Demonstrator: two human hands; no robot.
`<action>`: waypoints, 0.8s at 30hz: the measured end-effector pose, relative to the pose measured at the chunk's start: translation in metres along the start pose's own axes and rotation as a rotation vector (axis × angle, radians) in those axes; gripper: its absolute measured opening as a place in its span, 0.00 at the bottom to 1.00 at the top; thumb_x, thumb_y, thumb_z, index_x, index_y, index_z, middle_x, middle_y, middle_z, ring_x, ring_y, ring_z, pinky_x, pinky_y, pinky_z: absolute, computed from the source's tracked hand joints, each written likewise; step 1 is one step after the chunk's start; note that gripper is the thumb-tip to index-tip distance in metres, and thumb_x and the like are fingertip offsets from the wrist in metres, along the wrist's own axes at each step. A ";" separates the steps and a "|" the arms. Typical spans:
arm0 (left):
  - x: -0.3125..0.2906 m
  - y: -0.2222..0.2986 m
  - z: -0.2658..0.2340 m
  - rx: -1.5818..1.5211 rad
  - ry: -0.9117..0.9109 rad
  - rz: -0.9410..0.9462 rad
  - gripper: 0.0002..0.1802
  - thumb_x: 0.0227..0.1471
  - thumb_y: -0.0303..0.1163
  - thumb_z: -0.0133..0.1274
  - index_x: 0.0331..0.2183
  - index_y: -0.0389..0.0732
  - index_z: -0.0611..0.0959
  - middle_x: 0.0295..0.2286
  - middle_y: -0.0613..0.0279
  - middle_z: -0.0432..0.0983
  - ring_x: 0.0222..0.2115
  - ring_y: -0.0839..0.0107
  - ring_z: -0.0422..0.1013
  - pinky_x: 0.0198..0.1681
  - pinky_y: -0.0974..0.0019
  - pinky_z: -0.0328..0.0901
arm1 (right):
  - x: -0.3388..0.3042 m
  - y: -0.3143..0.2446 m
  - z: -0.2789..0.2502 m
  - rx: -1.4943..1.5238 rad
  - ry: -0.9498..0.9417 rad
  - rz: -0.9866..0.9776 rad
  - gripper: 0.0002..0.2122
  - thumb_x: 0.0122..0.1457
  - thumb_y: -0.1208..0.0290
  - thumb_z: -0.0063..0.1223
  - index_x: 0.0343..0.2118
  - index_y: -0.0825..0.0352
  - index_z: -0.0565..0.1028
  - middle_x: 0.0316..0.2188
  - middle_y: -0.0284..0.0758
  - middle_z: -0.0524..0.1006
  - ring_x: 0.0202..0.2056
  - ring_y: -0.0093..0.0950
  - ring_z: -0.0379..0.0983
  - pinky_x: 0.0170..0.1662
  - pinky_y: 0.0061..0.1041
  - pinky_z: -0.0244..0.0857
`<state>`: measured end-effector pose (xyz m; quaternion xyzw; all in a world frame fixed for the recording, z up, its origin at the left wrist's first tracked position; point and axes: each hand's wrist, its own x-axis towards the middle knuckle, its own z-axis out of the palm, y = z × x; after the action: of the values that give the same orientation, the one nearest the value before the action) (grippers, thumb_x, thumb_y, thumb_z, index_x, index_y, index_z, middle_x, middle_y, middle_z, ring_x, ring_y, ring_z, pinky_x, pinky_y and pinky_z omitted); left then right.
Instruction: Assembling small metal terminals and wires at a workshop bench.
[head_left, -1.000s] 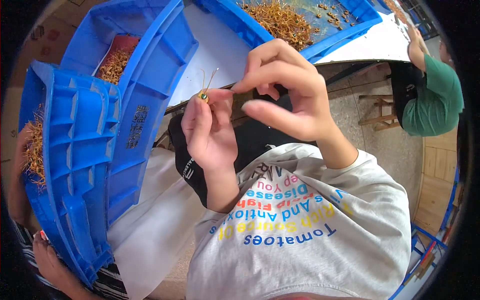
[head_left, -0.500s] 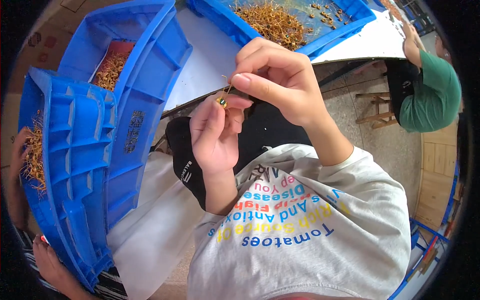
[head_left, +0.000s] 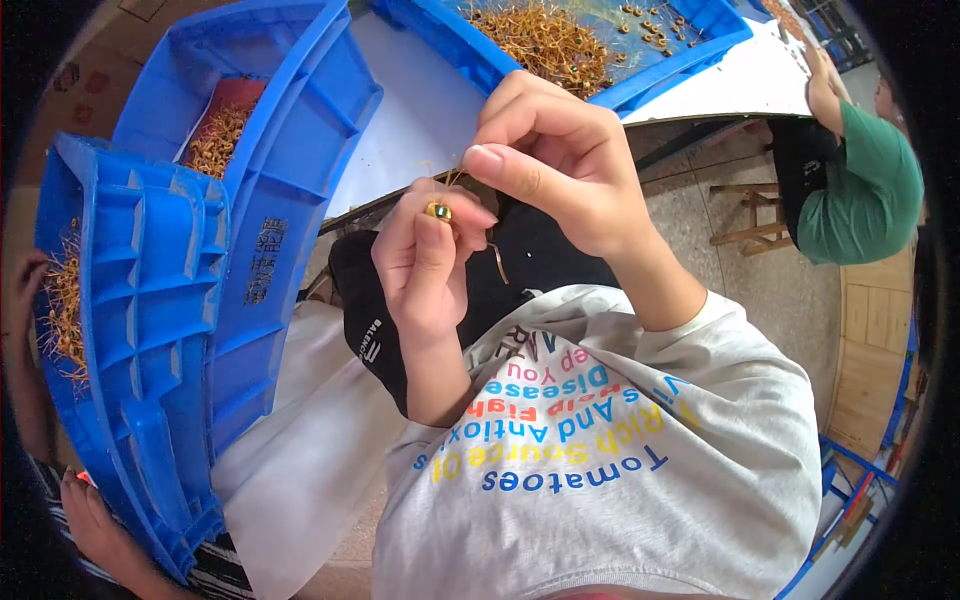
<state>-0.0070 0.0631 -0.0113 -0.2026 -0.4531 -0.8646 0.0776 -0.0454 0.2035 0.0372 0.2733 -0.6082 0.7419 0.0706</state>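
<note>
Between the thumb and fingertips of my left hand (head_left: 430,265) sits a small ring-shaped coil (head_left: 438,212), gold-coloured with a dark green spot and thin copper leads. My right hand (head_left: 555,165) is just above and to the right, thumb and forefinger pinched together on a copper lead that rises from the coil. Another bit of copper wire (head_left: 500,262) hangs down beside the fingers of my left hand, over my dark trousers. The exact grip of the right fingertips on the lead is partly hidden.
A blue tray (head_left: 675,78) with a heap of wired coils (head_left: 545,45) stands on the white table (head_left: 405,130). Large blue crates (head_left: 290,200) at left hold more coils (head_left: 220,140). Another person's hand (head_left: 95,520) is at lower left; a person in green (head_left: 865,200) sits at right.
The coil has turned slightly and shifted a little left in my left hand. A wire end now dangles below the fingers. My right hand stays pinched in nearly the same place.
</note>
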 end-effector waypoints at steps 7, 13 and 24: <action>0.002 0.005 0.009 -0.017 0.183 -0.060 0.14 0.65 0.35 0.40 0.34 0.35 0.74 0.28 0.63 0.65 0.27 0.76 0.58 0.33 0.76 0.54 | -0.014 -0.005 0.004 -0.282 0.052 -0.120 0.02 0.52 0.79 0.62 0.26 0.70 0.80 0.28 0.29 0.72 0.23 0.16 0.61 0.25 0.12 0.53; 0.001 0.002 0.004 0.023 0.119 -0.004 0.13 0.64 0.35 0.41 0.34 0.35 0.74 0.27 0.63 0.65 0.26 0.76 0.57 0.31 0.76 0.53 | -0.006 -0.009 0.000 -0.291 0.037 -0.133 0.02 0.51 0.79 0.62 0.26 0.69 0.80 0.29 0.28 0.72 0.22 0.15 0.58 0.24 0.13 0.51; -0.002 0.008 0.008 0.060 0.080 -0.057 0.14 0.59 0.32 0.46 0.33 0.31 0.81 0.26 0.58 0.74 0.22 0.76 0.60 0.27 0.77 0.55 | 0.018 -0.032 -0.018 -0.364 -0.232 0.008 0.01 0.51 0.82 0.59 0.27 0.70 0.79 0.29 0.32 0.74 0.25 0.19 0.61 0.27 0.15 0.53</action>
<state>-0.0007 0.0650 -0.0022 -0.1523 -0.4808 -0.8601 0.0769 -0.0525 0.2241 0.0717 0.3370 -0.7372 0.5839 0.0453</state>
